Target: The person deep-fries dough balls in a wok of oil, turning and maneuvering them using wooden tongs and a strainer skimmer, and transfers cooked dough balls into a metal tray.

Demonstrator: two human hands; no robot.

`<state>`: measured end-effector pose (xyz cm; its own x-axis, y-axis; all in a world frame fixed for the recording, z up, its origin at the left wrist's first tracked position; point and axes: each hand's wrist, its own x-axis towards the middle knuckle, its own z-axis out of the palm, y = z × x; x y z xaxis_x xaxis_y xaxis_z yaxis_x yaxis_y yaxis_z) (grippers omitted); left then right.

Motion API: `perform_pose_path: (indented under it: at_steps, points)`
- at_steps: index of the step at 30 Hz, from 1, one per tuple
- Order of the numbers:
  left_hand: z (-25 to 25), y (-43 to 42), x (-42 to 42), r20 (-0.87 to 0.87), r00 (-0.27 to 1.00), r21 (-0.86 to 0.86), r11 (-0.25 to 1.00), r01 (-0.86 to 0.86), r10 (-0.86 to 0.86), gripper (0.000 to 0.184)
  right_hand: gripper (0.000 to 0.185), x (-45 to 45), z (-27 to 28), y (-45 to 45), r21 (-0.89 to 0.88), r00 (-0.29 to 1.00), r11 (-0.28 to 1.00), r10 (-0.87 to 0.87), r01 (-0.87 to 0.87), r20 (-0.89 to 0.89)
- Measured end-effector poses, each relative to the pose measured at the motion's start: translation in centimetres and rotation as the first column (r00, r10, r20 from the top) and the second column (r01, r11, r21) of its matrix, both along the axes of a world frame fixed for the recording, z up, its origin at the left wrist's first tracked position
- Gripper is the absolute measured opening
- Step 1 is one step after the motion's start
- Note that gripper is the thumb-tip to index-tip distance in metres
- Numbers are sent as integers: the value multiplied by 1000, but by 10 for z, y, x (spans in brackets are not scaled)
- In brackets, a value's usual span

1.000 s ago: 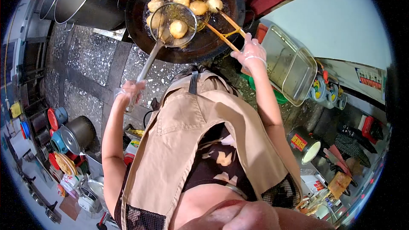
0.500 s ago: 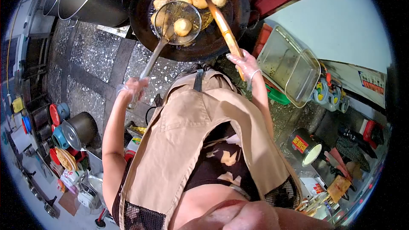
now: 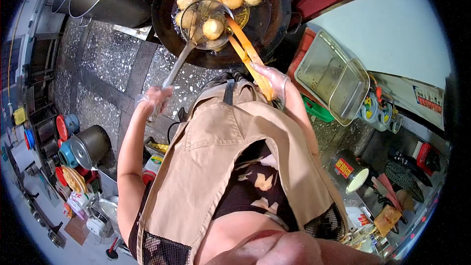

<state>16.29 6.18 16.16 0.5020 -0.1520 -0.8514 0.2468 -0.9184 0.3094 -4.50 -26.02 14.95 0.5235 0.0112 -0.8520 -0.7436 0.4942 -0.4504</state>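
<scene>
In a clear plastic glove, my left hand (image 3: 158, 99) is closed round the handle of a wire-mesh skimmer (image 3: 185, 55). One golden fried ball (image 3: 213, 29) lies in the mesh, over the dark wok (image 3: 267, 24). My right hand (image 3: 273, 79), also gloved, grips bamboo tongs (image 3: 248, 53). Their two arms are spread, with the tips at the right rim of the skimmer, close to the ball. Several more fried balls (image 3: 232, 1) sit in the oil at the far side of the wok.
Large metal pots (image 3: 110, 0) stand left of the wok. To the right is a rectangular wire-framed tray (image 3: 321, 71), with a green container (image 3: 316, 109) below it. A lidded pot (image 3: 93, 147) stands at lower left, and a black tin with a red label (image 3: 351, 169) at lower right.
The tongs have swung left from the balls at the back to the skimmer's rim, and their arms now show apart. My right hand moved slightly left and down. The skimmer stays nearly in place.
</scene>
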Motion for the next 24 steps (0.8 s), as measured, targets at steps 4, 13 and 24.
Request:
perform_pose_path:
  at_steps: [4, 13, 24]
  points:
    - [1, -1, 0, 0, 1000, -2, 1000, 23, -23, 40, 74, 2, -24, -5, 23, 997, 1000, 16, -18, 73]
    - [8, -6, -3, -17, 1000, 22, 1000, -3, 3, 38, 70, 7, -22, 0, 13, 997, 1000, 27, -28, 76]
    - [-1, -2, 0, -38, 999, -16, 1000, -13, 13, 37, 61, -2, -37, 1, 36, 995, 997, -71, 69, 70]
